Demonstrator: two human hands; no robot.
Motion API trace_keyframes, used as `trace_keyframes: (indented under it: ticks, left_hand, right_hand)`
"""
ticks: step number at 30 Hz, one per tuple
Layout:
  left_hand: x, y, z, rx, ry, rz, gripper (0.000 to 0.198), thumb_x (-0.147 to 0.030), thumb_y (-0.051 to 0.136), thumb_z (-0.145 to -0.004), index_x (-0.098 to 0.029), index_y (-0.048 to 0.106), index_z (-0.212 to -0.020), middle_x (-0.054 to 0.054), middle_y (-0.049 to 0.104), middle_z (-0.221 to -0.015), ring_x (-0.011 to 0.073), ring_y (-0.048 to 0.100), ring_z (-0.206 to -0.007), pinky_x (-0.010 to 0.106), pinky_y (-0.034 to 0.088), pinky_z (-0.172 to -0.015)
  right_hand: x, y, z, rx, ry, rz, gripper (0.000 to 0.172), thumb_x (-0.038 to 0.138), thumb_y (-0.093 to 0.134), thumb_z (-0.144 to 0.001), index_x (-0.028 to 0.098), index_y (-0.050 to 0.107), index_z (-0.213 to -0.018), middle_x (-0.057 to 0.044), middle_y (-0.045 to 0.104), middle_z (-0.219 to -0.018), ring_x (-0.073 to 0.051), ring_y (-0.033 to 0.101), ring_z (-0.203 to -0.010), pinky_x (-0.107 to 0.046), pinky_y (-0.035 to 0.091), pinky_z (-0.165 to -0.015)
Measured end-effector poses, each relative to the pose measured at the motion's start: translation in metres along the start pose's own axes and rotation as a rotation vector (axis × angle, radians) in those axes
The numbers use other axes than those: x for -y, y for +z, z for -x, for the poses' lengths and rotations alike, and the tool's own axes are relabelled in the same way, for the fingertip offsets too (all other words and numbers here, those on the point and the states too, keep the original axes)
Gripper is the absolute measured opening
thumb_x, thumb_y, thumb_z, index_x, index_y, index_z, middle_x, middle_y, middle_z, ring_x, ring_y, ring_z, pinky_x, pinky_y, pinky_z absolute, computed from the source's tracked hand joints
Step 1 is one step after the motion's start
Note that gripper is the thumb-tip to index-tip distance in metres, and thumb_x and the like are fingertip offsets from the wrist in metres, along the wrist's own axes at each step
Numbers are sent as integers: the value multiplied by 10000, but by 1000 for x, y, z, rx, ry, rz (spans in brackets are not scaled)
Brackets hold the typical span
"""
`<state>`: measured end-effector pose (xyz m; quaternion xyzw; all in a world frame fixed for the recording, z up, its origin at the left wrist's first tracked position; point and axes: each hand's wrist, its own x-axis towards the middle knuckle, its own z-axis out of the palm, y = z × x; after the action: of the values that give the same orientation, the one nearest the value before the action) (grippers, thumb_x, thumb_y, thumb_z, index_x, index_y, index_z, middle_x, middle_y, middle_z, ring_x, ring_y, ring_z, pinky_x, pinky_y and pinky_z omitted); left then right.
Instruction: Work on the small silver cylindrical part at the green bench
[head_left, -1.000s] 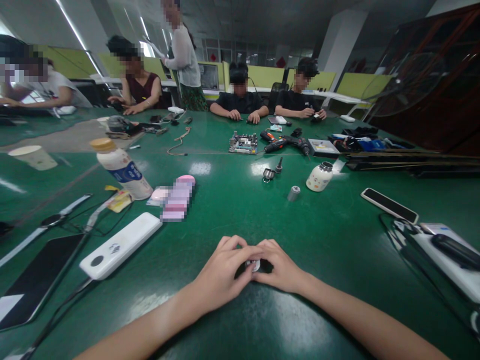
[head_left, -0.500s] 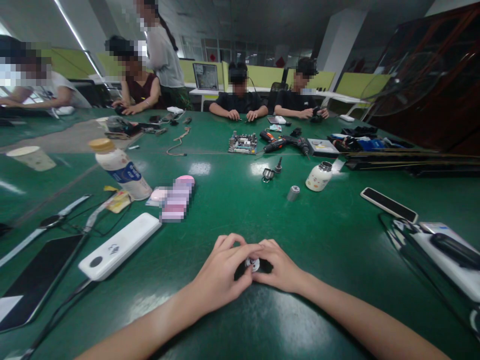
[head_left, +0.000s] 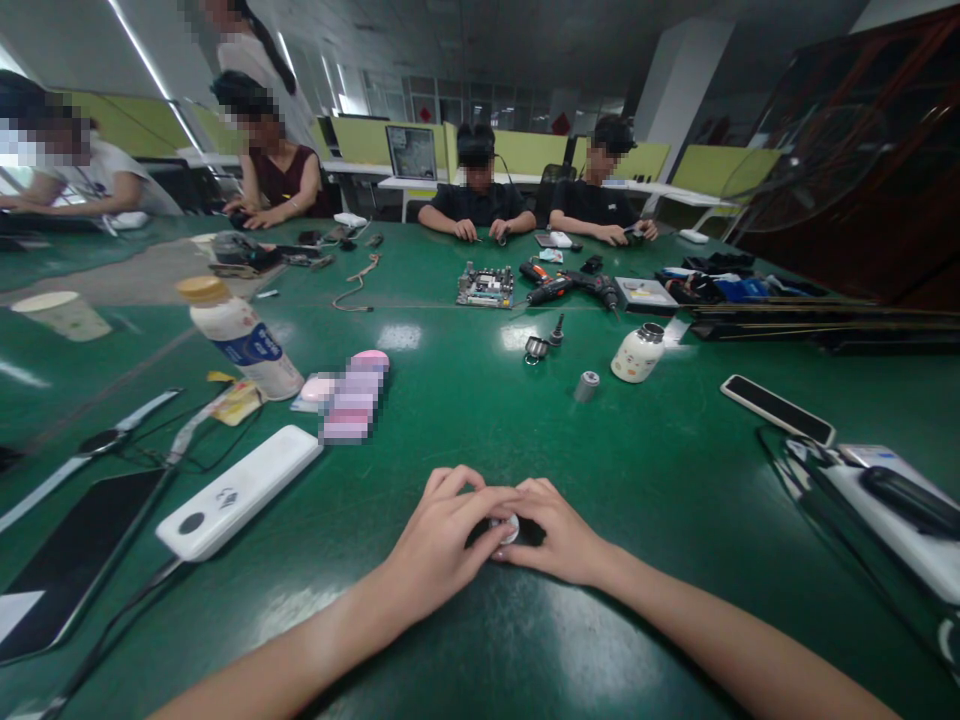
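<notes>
Hands [head_left: 442, 530] snug around a small round piece [head_left: 511, 529] — gray cylinder [head_left: 587, 387] and cream bottle [head_left: 636, 357] beyond, white device [head_left: 240, 493] leftward

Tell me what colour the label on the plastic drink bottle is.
Blue with white markings; the label shows best in the head view, the only one.

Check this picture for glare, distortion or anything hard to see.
Head view: pale glare patches on the green table; head view: the capped bottle leans outward, probably lens distortion; head view: pixelation masks the pink item, and the small round part is partly hidden.
</notes>
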<state>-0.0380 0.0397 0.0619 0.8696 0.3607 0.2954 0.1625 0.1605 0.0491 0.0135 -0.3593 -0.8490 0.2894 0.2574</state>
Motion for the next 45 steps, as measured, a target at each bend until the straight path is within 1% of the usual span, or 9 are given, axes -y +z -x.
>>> trace_keyframes:
  ticks: [6,12,15,18,22,27,34,41,45]
  left_hand:
    - [3,-2,-3,-135,-28,-34,232,-192,644,-864,-233,622,-1091,-2,726,-878,179,571,-844,342,356,-797]
    - [22,4,-4,29,-166,-156,390,-100,641,-842,-208,562,-1208,7,754,-905,234,558,-989,394,354,-829]
    - [32,11,-2,107,-183,-234,394,-74,633,-836,-181,571,-1210,31,753,-908,264,556,-1010,416,359,-819]
    - [36,13,-1,126,-187,-279,372,-69,638,-829,-180,596,-1182,44,748,-922,270,568,-1001,419,361,-813]
    - [29,7,-4,28,-176,-233,340,-84,626,-847,-200,598,-1165,20,749,-902,237,590,-935,409,355,-817]
    - [10,0,-4,-80,-25,-41,309,-163,626,-874,-224,585,-1174,-2,741,-909,183,581,-906,346,375,-837]
    - [0,2,0,-28,16,7,229,-186,612,-884,-229,632,-1108,25,700,-918,186,571,-900,330,391,-816]
    - [1,0,-1,22,-8,27,285,-168,586,-887,-235,603,-1164,38,689,-926,198,571,-929,338,410,-821]
    - [-2,0,0,26,3,78,331,-129,549,-885,-246,580,-1192,46,685,-986,205,563,-966,356,414,-842]
  right_hand:
    - [-1,0,0,8,4,-19,425,485,671,-805,220,609,-1132,-49,680,-992,-210,567,-942,-353,377,-837]
    - [0,-1,0,25,19,-6,436,489,679,-800,245,615,-1154,-42,673,-988,-205,561,-943,-349,376,-831]
    - [0,-1,-1,20,21,-15,445,485,687,-794,254,613,-1167,-41,675,-1002,-206,560,-952,-350,373,-838]
    - [0,-1,-1,26,28,-13,453,489,687,-793,253,611,-1173,-43,679,-1003,-207,563,-951,-352,373,-844]
    - [0,-1,0,33,28,0,453,500,676,-798,255,606,-1172,-42,677,-1004,-207,564,-956,-352,376,-850]
    - [-2,1,1,-8,1,2,423,500,677,-794,223,620,-1108,-47,673,-968,-209,563,-941,-350,381,-839]
    - [-2,1,0,-18,-6,6,369,453,673,-811,239,618,-1106,-24,663,-936,-189,549,-887,-327,377,-805]
    - [-1,1,1,8,10,25,381,441,679,-807,243,612,-1125,-36,666,-973,-199,551,-905,-339,382,-817]
    - [-2,3,1,10,18,13,317,419,668,-816,239,622,-1073,-27,655,-925,-196,551,-883,-337,395,-797]
